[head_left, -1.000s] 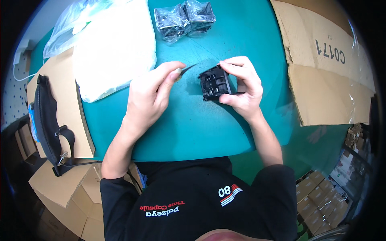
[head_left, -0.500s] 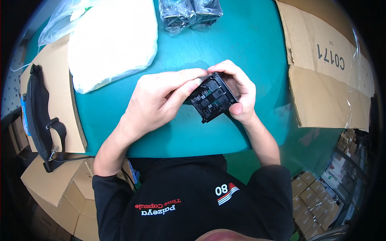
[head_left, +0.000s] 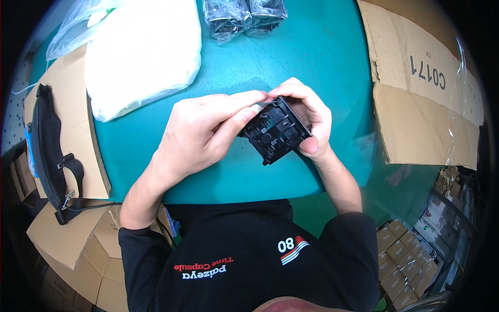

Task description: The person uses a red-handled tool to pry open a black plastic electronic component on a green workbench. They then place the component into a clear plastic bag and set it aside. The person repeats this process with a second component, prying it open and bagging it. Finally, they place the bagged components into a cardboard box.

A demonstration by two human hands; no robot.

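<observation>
A black plastic housing (head_left: 278, 132), boxy and with small parts and a bit of green visible inside, is held tilted above the green table mat. My right hand (head_left: 316, 117) grips it from the right, the thumb on its near right corner and the fingers behind its far side. My left hand (head_left: 200, 130) is closed at the housing's upper left edge, thumb and fingers pinched together there. Whether a small separate piece lies in that pinch cannot be made out.
Two black items in clear plastic bags (head_left: 244, 18) stand at the far edge. A large white bag (head_left: 143, 57) lies far left. Cardboard flaps (head_left: 429, 114) border the right, and a black pouch (head_left: 54, 151) rests on cardboard at left. Stacked small boxes (head_left: 408, 262) sit lower right.
The housing has tipped slightly, its lower end shifting a little down and right. Both hands keep nearly the same place and hold.
</observation>
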